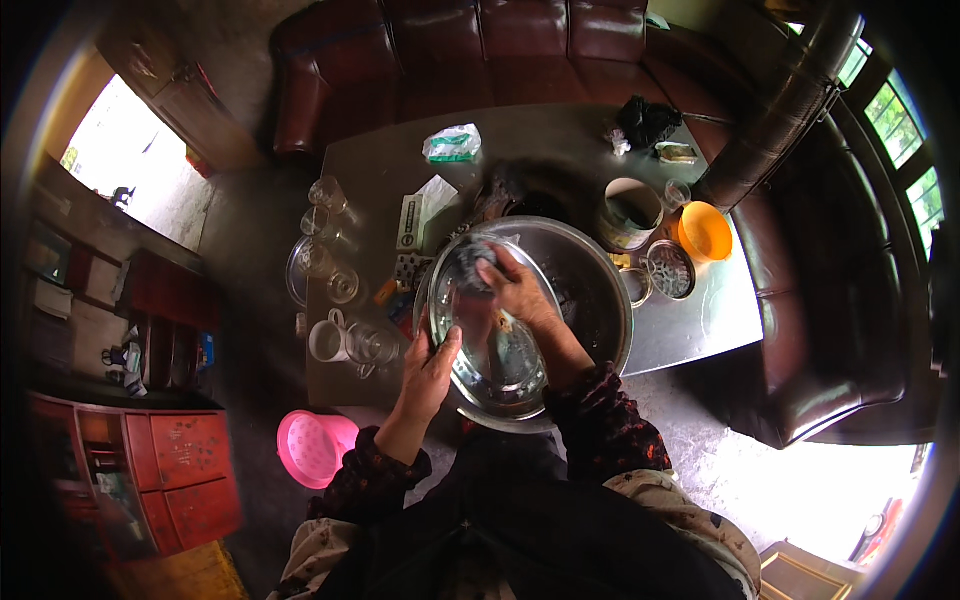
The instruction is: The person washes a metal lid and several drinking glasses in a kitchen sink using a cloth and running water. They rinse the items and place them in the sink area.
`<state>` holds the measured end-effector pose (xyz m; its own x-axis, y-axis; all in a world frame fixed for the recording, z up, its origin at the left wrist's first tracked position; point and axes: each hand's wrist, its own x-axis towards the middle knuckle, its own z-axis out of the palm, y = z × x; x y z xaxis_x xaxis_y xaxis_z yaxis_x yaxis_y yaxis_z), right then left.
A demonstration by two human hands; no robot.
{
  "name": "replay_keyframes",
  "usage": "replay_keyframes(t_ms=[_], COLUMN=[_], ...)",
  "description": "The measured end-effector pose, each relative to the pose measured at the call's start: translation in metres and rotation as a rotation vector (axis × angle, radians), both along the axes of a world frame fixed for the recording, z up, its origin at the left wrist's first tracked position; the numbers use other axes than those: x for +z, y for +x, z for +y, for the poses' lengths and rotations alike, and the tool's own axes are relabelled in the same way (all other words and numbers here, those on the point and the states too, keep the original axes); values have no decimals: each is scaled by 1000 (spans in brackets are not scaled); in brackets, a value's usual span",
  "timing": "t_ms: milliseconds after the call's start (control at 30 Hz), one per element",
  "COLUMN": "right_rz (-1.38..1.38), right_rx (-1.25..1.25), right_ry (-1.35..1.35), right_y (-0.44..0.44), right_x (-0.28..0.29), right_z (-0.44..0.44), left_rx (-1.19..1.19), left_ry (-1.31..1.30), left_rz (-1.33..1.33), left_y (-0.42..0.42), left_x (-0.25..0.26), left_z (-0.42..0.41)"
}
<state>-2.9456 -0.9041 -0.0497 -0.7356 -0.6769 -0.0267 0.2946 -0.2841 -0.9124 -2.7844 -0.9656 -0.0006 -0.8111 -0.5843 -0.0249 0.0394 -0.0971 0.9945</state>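
My left hand (427,375) grips the near-left rim of a shiny metal dish (480,337), thumb on the inner side. The dish is tilted over a large metal basin (616,300). With my right hand (521,296) I press a grey scouring pad (474,264), perhaps steel wool, against the upper part of the dish. A small yellowish-brown spot shows on the dish below my right fingers. Dark, wet-looking contents lie in the basin, partly covered by the dish; I cannot tell what they are.
A metal-topped table (675,337) carries drinking glasses (328,193), a white mug (328,341), an orange bowl (705,232), a wide round container (630,214) and a tissue pack (452,144). A stovepipe (787,112) rises at right. On the floor stands a pink bucket (311,450). Leather sofas (480,45) border the table.
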Motion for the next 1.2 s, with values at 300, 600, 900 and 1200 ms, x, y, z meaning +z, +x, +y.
replay_keyframes(t_ms=[300, 600, 900, 1200], right_rz=[785, 839, 881, 868], right_rx=[91, -348, -360, 115], right_ry=[196, 698, 245, 320], right_y=[72, 16, 32, 89], right_x=[40, -51, 11, 36], right_z=[39, 63, -5, 57], left_rx=[221, 80, -36, 232], left_ry=[135, -183, -41, -127], left_rz=[93, -147, -123, -4], left_y=[-19, -4, -10, -22], left_x=[-11, 27, 12, 4], left_z=[-27, -27, -5, -45])
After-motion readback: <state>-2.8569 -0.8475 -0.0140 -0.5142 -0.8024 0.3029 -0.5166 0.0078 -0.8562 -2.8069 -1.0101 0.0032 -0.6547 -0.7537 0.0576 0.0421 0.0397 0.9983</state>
